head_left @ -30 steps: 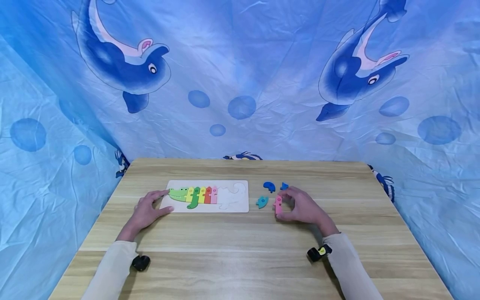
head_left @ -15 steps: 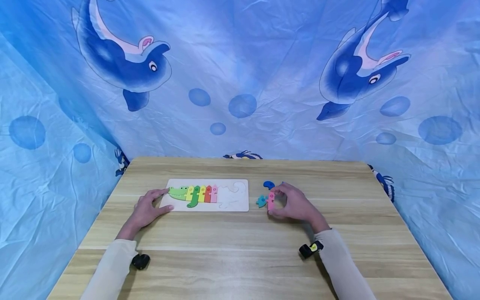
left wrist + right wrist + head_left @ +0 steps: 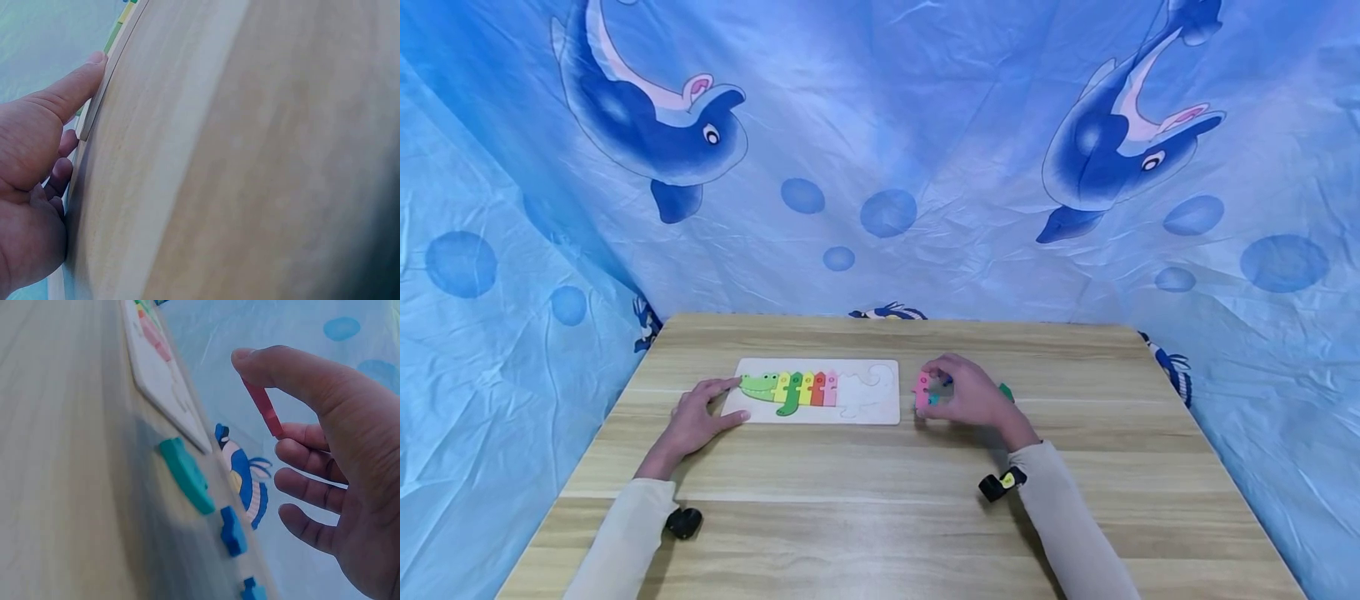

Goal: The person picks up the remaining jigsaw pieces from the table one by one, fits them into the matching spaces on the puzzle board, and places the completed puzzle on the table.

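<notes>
My right hand point(image 3: 966, 392) pinches a pink puzzle piece point(image 3: 922, 390) between thumb and fingertips, raised above the table just right of the puzzle board point(image 3: 872, 412). In the right wrist view the pink piece point(image 3: 262, 406) shows as a thin slab, its ends at the thumb and a fingertip. The pale board carries a crocodile picture, its green head point(image 3: 758, 387) and striped body pieces set in at the left; the right part shows bare outlines. My left hand point(image 3: 696, 421) rests at the board's left end, its thumb point(image 3: 81, 87) lying against the near edge, fingers relaxed.
A teal piece point(image 3: 187, 478) and two blue pieces point(image 3: 233, 532) lie on the wooden table point(image 3: 850, 508) below my right hand, mostly hidden in the head view. A green piece point(image 3: 1006, 392) shows beyond the right wrist. A blue dolphin-print sheet point(image 3: 880, 150) hangs behind.
My right hand has moved left with the pink piece, from beyond the loose pieces to near the board's right edge. The green piece has come into sight. The left hand stays put.
</notes>
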{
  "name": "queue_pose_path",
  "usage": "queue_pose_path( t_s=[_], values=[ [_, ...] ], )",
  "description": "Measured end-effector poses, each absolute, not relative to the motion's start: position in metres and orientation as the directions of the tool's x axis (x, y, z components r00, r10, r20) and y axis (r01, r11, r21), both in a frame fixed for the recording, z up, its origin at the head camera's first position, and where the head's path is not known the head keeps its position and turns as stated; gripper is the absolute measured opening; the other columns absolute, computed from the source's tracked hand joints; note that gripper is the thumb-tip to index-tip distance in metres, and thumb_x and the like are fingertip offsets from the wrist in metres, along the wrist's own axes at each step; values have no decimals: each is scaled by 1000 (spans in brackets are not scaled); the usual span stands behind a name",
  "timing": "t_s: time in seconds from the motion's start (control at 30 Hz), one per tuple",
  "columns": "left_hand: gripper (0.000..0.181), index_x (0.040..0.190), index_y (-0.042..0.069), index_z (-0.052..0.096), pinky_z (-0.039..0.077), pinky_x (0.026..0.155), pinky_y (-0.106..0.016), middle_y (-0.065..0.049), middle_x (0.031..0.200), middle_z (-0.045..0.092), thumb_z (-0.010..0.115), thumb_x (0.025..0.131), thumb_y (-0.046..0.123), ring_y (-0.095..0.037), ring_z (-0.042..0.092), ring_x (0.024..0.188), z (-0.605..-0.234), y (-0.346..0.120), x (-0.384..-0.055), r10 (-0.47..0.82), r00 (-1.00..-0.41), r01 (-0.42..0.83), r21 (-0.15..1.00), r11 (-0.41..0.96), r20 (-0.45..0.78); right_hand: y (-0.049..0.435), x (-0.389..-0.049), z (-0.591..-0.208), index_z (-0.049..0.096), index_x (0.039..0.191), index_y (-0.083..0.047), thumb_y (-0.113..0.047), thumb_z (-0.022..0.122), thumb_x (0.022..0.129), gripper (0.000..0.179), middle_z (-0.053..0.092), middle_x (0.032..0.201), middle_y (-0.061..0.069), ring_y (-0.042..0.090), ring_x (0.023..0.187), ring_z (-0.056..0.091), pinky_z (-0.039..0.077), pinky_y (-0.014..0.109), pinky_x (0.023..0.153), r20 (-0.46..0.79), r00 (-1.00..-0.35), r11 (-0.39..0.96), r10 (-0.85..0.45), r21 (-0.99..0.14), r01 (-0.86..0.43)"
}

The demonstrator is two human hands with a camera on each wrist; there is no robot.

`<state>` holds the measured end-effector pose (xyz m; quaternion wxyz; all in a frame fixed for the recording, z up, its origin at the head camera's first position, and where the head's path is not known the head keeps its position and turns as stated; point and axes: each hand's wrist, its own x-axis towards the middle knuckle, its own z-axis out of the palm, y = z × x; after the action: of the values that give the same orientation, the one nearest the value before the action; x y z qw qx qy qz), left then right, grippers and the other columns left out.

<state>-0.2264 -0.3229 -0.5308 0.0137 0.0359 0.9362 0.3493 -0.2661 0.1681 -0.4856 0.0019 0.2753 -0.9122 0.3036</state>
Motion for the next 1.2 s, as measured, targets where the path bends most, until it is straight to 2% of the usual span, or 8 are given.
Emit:
queue_pose_path(
  t_s=[0.27, 0.43, 0.57, 0.7, 0.8, 1.03, 1.2],
  values=[
    [80, 153, 9, 47, 22, 102, -69, -29, 155, 36, 78, 89, 47, -55, 30, 136, -531, -323, -226, 77, -997, 50, 652, 757, -13, 152, -274, -475, 65, 129, -15, -48, 86, 78, 65, 65, 118, 5, 26, 106, 63, 52, 40, 86, 166, -843, 652, -512, -563, -508],
    [79, 153, 9, 48, 21, 102, -69, -29, 155, 36, 78, 89, 47, -54, 30, 136, -530, -322, -227, 78, -997, 50, 656, 753, -14, 140, -279, -471, 67, 129, -16, -50, 86, 77, 65, 64, 117, -1, 19, 102, 61, 52, 37, 81, 173, -851, 651, -497, -574, -497],
    [79, 153, 10, 48, 22, 102, -68, -28, 155, 36, 78, 89, 46, -54, 30, 136, -530, -321, -226, 76, -997, 48, 658, 752, -14, 129, -286, -470, 67, 128, -16, -52, 86, 76, 66, 65, 116, 0, 18, 101, 60, 51, 35, 81, 181, -842, 654, -509, -555, -514],
    [80, 153, 10, 47, 22, 103, -68, -29, 156, 35, 78, 89, 47, -53, 30, 136, -531, -322, -226, 70, -997, 41, 652, 757, -19, 118, -291, -470, 67, 129, -13, -49, 87, 76, 67, 66, 116, 7, 26, 103, 62, 51, 39, 84, 173, -832, 640, -527, -564, -522],
    [80, 153, 10, 47, 22, 103, -68, -29, 156, 35, 77, 89, 47, -54, 30, 136, -532, -324, -226, 69, -997, 41, 648, 760, -18, 109, -294, -470, 67, 131, -13, -49, 88, 76, 69, 66, 117, 7, 29, 106, 62, 51, 41, 85, 158, -831, 630, -533, -582, -514],
    [80, 153, 10, 48, 22, 103, -68, -29, 155, 35, 77, 89, 48, -53, 30, 136, -532, -325, -227, 67, -998, 42, 652, 757, -14, 88, -297, -472, 67, 133, -14, -52, 86, 77, 70, 66, 119, 3, 21, 105, 61, 53, 35, 83, 120, -834, 627, -538, -605, -491],
    [80, 153, 9, 48, 22, 102, -68, -29, 155, 36, 78, 89, 48, -53, 31, 136, -532, -324, -227, 70, -998, 49, 653, 756, -6, 76, -299, -476, 66, 134, -13, -49, 86, 78, 70, 66, 120, 3, 22, 104, 61, 53, 35, 84, 128, -821, 609, -557, -610, -508]
  ],
)
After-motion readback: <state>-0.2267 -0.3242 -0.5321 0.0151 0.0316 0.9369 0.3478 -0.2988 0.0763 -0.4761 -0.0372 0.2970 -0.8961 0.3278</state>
